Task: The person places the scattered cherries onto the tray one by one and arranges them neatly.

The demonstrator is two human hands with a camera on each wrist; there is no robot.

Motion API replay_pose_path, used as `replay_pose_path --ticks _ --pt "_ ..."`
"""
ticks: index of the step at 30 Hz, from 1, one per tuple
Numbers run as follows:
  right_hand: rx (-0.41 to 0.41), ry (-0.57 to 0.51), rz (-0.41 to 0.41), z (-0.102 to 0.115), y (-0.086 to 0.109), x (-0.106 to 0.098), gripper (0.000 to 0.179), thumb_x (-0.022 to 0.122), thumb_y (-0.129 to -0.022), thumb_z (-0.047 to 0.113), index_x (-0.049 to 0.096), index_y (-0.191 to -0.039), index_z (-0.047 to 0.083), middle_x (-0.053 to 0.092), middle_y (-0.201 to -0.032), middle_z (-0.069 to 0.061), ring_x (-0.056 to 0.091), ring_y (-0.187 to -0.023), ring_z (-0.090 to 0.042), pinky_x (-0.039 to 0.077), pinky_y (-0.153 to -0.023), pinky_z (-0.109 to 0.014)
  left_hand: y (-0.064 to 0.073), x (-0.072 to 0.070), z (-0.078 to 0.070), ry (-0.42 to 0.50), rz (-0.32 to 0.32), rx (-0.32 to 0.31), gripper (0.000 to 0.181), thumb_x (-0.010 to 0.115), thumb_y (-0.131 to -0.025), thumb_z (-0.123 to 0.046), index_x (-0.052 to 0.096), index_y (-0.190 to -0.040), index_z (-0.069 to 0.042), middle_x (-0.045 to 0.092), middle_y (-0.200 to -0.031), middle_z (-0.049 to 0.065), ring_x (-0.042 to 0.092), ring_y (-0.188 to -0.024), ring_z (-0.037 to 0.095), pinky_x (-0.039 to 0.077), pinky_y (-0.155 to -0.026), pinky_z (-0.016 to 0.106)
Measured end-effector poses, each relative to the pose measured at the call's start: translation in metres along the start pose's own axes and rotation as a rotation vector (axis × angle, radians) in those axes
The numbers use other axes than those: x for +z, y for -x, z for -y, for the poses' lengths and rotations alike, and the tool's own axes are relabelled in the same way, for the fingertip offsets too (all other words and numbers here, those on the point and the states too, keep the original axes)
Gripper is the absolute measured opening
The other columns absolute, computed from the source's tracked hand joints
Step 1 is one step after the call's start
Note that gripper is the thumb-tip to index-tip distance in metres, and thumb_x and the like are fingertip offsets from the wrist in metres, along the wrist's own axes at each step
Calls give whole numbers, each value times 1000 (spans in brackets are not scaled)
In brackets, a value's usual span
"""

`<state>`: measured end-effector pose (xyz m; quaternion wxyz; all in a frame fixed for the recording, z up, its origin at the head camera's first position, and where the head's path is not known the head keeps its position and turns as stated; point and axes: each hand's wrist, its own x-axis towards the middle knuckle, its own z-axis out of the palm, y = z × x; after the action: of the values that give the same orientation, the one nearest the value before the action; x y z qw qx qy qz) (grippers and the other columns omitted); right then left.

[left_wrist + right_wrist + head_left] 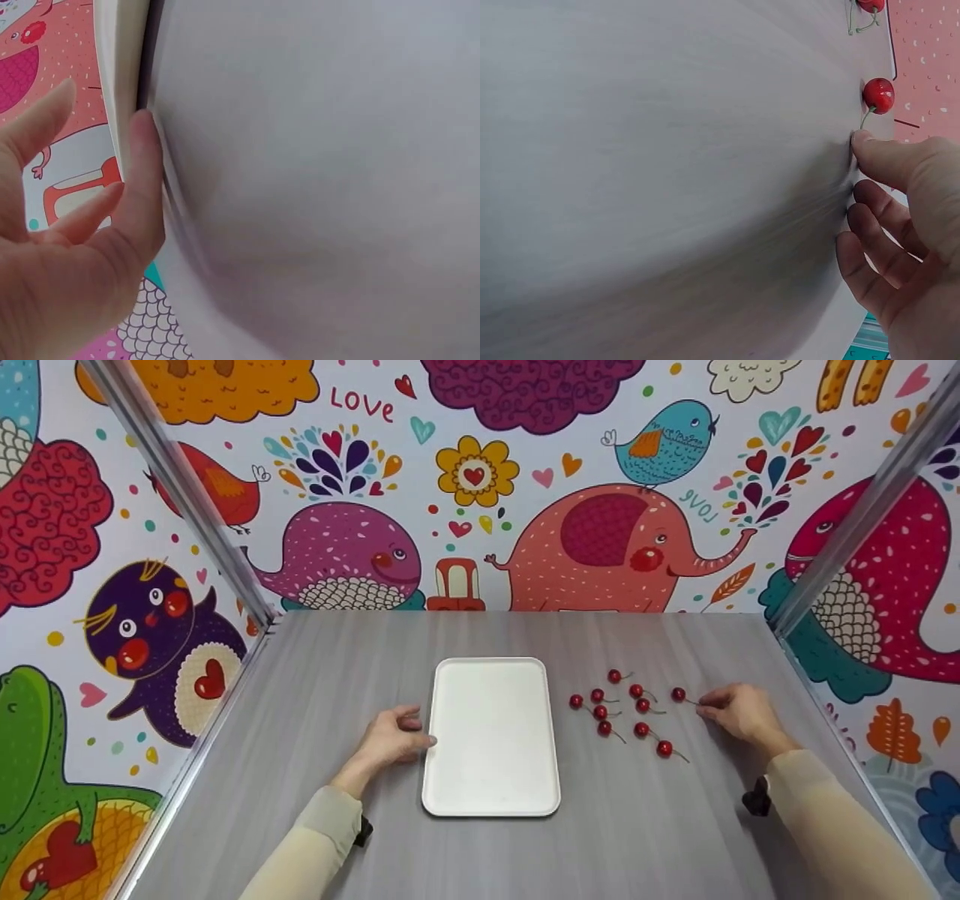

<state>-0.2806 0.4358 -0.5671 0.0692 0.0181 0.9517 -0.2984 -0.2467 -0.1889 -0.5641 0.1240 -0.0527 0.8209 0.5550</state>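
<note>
A white rectangular tray (491, 735) lies flat on the grey table. My left hand (391, 736) is at its left edge, fingers relaxed. In the left wrist view, a fingertip of the left hand (82, 255) touches the side of the tray (120, 67). Right of the tray, several red cherries (643, 705) with green stems lie scattered. The rightmost cherry (679, 694) sits slightly apart, its stem pointing at my right hand (742, 712). Seen from the right wrist, the thumb of the right hand (907, 217) is on that cherry's stem (867, 118); the index fingertip is hidden.
The grey wood-look table (315, 675) is bordered by metal frame posts (202, 510) at left and right. Behind it stands a wall (465, 532) printed with cartoon animals. Beige sleeves cover both forearms.
</note>
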Motion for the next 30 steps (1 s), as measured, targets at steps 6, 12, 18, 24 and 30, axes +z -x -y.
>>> replay_pose_path --ticks 6,12,18,24,30 --pt "-18 14 -16 2 -5 1 23 80 -105 23 88 -119 6 77 -131 -28 65 -121 -46 57 -107 -65 3 5 1 31 24 11 85 90 -85 0 53 -162 6 69 -140 29 76 -102 27 72 -83 45" --pt "-15 24 -31 2 -4 2 20 81 -104 22 89 -114 7 79 -128 -26 66 -118 -43 58 -102 -59 3 10 2 -18 9 23 79 88 -85 4 58 -158 4 74 -127 24 75 -90 22 72 -73 41" --pt "-81 84 -64 0 -4 5 18 78 -106 19 87 -112 6 80 -118 -24 66 -107 -38 56 -95 -52 4 13 0 -50 -14 19 72 86 -84 7 65 -153 3 74 -115 18 74 -84 21 70 -67 36" --pt "-126 129 -75 -2 0 6 21 79 -104 20 83 -114 2 79 -112 -22 65 -101 -35 59 -92 -52 5 17 -1 -64 -15 29 73 85 -82 8 65 -152 4 73 -112 17 73 -81 19 69 -66 34" --pt "-168 138 -100 -1 0 7 16 78 -104 15 85 -112 3 79 -113 -23 67 -102 -37 58 -96 -57 5 17 1 -65 -13 20 73 83 -83 8 64 -153 4 72 -111 16 72 -81 20 68 -66 33"
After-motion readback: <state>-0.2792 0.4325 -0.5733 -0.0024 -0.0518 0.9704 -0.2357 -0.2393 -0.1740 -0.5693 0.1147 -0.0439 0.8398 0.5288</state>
